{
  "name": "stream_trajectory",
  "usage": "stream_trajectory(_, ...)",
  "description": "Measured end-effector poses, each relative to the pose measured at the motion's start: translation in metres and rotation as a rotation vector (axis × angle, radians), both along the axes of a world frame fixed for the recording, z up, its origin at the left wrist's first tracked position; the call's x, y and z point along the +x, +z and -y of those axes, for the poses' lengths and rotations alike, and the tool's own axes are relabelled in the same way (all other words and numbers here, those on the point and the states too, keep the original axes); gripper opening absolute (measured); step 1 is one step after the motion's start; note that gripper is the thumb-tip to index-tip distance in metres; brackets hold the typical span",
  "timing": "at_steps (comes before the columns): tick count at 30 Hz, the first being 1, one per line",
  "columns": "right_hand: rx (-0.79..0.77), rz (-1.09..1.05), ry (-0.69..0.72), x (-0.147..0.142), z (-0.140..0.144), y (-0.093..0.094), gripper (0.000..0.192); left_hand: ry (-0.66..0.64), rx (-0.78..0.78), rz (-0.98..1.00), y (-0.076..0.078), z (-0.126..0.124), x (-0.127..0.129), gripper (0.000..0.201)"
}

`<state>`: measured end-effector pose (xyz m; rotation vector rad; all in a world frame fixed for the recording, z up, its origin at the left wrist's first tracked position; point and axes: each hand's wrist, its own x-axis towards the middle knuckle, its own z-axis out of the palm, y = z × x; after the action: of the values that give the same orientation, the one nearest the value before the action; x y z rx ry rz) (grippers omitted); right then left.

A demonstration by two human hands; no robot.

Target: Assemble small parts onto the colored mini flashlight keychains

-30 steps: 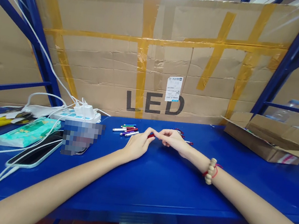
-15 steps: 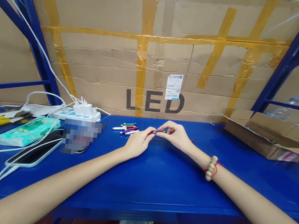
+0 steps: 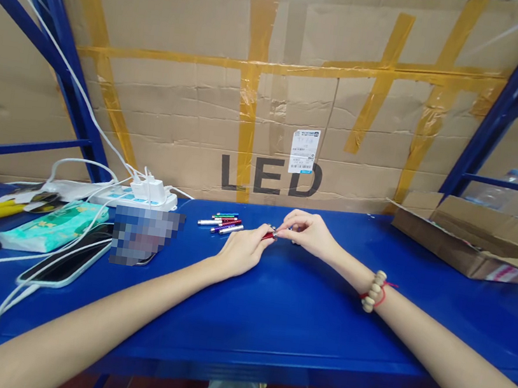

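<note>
My left hand [image 3: 242, 251] rests on the blue shelf top [image 3: 271, 311] and pinches a small red pen-like stick [image 3: 268, 236] by one end. My right hand [image 3: 309, 232], with a bead bracelet on its wrist, meets it fingertip to fingertip and grips a small silver end piece at the stick's tip. Just left of the hands lies a small pile of similar sticks [image 3: 222, 223] in green, red, purple and silver. My right hand hides whatever lies behind it.
A taped cardboard sheet marked LED [image 3: 281, 107] closes the back. At left sit a white power strip [image 3: 143, 196] with cables, a tissue pack [image 3: 54, 226], and a phone [image 3: 67, 262]. An open cardboard box [image 3: 469, 239] stands at right. Blue rack posts flank both sides.
My right hand lifted from the shelf top and closed its fingertips on the tip of the red stick that my left hand holds. The view shifted slightly.
</note>
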<state>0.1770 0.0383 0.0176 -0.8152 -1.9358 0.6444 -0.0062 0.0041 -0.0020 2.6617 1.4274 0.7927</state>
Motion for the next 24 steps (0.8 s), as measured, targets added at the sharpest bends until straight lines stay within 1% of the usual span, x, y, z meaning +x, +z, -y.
stream_trajectory(4,-0.018,0.028,0.034,0.002,-0.003,-0.001,0.023,-0.012,0.008,-0.020,-0.001,0.000,0.000,0.008)
stream_trajectory(8,-0.124,0.068,0.048,0.004,-0.008,-0.009,0.019,-0.035,0.026,-0.059,0.000,0.001,-0.001,0.007)
stream_trajectory(11,-0.194,0.114,0.036,0.005,-0.009,-0.014,0.018,-0.042,0.023,-0.105,0.001,0.002,-0.001,0.008)
stream_trajectory(15,-0.229,0.138,0.005,0.005,-0.007,-0.014,0.018,-0.037,0.027,-0.113,0.001,0.002,-0.002,0.009)
stream_trajectory(18,-0.270,0.136,-0.020,0.004,-0.005,-0.011,0.023,-0.034,0.029,-0.077,0.001,0.003,-0.001,0.012)
stream_trajectory(22,-0.354,0.131,-0.073,0.001,-0.001,-0.008,0.031,-0.030,0.053,0.020,0.000,0.003,0.000,0.015)
stream_trajectory(24,-0.343,0.117,-0.082,0.000,0.000,-0.007,0.032,-0.044,0.044,0.075,-0.001,0.002,0.000,0.017)
